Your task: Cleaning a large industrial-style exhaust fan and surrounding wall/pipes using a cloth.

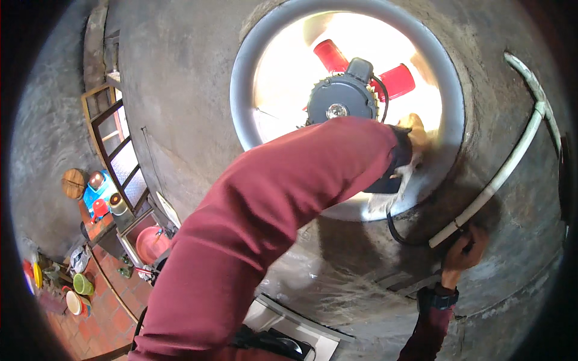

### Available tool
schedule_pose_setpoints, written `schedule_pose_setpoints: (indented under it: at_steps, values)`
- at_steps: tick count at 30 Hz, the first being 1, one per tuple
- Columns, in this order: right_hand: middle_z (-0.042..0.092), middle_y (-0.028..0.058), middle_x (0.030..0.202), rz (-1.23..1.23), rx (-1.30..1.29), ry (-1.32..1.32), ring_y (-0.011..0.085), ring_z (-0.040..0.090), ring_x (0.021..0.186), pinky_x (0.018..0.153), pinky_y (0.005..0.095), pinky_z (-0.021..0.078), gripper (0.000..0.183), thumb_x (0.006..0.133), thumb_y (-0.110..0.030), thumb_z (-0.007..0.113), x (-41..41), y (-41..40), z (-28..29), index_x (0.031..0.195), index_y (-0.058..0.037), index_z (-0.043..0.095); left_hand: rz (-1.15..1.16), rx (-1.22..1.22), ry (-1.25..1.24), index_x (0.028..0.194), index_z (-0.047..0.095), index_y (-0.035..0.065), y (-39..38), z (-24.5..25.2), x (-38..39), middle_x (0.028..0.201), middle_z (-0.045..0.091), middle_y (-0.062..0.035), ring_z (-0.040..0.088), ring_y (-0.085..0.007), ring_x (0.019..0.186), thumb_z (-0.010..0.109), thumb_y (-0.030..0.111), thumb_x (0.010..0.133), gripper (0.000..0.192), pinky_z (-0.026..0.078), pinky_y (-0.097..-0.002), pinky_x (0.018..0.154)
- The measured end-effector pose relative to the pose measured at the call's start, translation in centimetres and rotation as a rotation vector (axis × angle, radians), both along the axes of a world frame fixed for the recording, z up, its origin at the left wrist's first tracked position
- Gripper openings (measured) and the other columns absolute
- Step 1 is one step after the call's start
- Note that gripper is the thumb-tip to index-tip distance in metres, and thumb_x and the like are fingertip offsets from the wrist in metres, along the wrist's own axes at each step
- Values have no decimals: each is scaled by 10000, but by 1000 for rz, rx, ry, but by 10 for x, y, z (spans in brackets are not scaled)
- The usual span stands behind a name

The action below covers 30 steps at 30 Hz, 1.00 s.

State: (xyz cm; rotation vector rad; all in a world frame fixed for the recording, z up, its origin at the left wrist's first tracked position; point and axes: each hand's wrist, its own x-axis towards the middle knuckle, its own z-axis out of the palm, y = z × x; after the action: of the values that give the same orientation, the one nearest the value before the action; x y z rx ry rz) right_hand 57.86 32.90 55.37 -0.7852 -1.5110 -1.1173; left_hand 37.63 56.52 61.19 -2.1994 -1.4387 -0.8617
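Observation:
My left arm, in a dark red sleeve, reaches across to the lower right of a wall-mounted exhaust fan. There my left hand (414,128) is closed on a pale, frayed cloth (402,187) that hangs against the round metal fan housing (445,162). The dark fan motor (336,97) is in front of red blades (393,82), with my forearm covering its lower edge. Below the housing, my right hand (465,252) is at the wall beside the lower end of a white pipe (496,180). Shadow and blur hide its finger pose. A black cable (397,234) runs from the housing towards the pipe end.
Rough grey plaster wall (189,58) surrounds the fan. At left are a framed window (113,144), a pink basin (152,244) and several buckets, including a green one (83,284), on the tiled floor (108,295). A white-edged surface (289,322) lies below.

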Motion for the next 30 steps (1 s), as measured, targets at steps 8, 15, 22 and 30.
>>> schedule_pose_setpoints:
  at_steps: [8,15,22,30]
  values:
    - [605,145,921,-47,-71,-41,326,570,840,743,412,458,205,828,24,505,12,-6,-4,1001,-3,611,463,578,169,617,619,143,80,12,32,574,560,-1,562,-210,550,641,207,686,96,390,-403,477]
    - [617,141,930,-13,-100,38,317,577,864,768,403,462,194,827,7,502,23,-5,-17,972,7,632,428,556,-369,557,464,13,98,30,46,529,491,-122,500,-278,503,576,95,701,199,386,-362,487]
    - [634,146,951,-43,-128,49,307,584,883,796,396,463,217,856,-20,457,11,1,-12,960,18,643,946,755,13,464,436,82,115,23,34,485,428,-57,449,-195,455,599,118,629,234,363,-378,481]
    - [637,141,926,-30,-85,-26,311,579,870,798,420,458,213,865,-14,450,12,-1,-6,964,30,633,723,697,60,463,439,94,78,25,32,483,420,-49,444,-187,454,593,114,632,230,358,-378,480]
